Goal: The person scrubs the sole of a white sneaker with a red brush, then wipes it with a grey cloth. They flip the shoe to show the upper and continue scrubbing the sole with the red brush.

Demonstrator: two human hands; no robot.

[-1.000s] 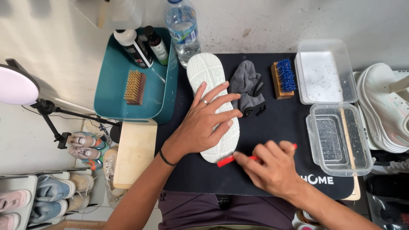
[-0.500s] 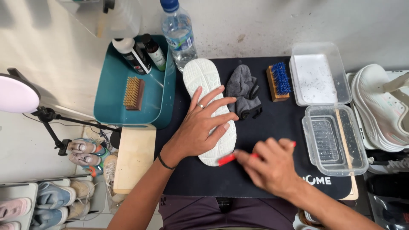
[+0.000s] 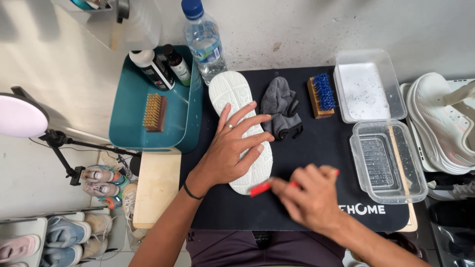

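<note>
Fingers (image 3: 247, 123) of the left hand (image 3: 227, 151) spread flat and wide, pressed on the white shoe sole (image 3: 241, 129); nothing gripped, just pinning it. Ring on one finger, dark band at the wrist. Right hand (image 3: 310, 198) blurred, fingers curled shut around a red-handled tool (image 3: 261, 188), its tip just touching the sole's near end at about 6 o'clock.

Head view, edges and room: sole lies lengthwise on the black mat (image 3: 307, 148), toe toward 12 o'clock, heel toward the person. Its 9 o'clock edge runs close to the teal tray (image 3: 128, 123); at 3 o'clock a grey cloth (image 3: 279, 111) lies just beside it. Open mat shows between the cloth and the clear tubs, and along the near edge below the right hand.

Sole: white, ridged tread facing up, rounded ends, partly covered by the palm.

Surroundings: blue-bristled wooden brush (image 3: 320, 95) at 2 o'clock. Two clear plastic tubs at 3 o'clock, far one (image 3: 368, 86) whitish inside, near one (image 3: 388, 160) holding a wooden stick. Water bottle (image 3: 203, 42) at 12 o'clock. Tray holds a tan brush (image 3: 155, 112) and two dark bottles (image 3: 163, 66). Pale wooden board (image 3: 156, 185) at 8 o'clock. White sneaker (image 3: 443, 123) off the mat's right edge. Worktop (image 3: 307, 29) pale, scuffed. Round lamp (image 3: 20, 116) on a stand and shoes on racks at far left.
</note>
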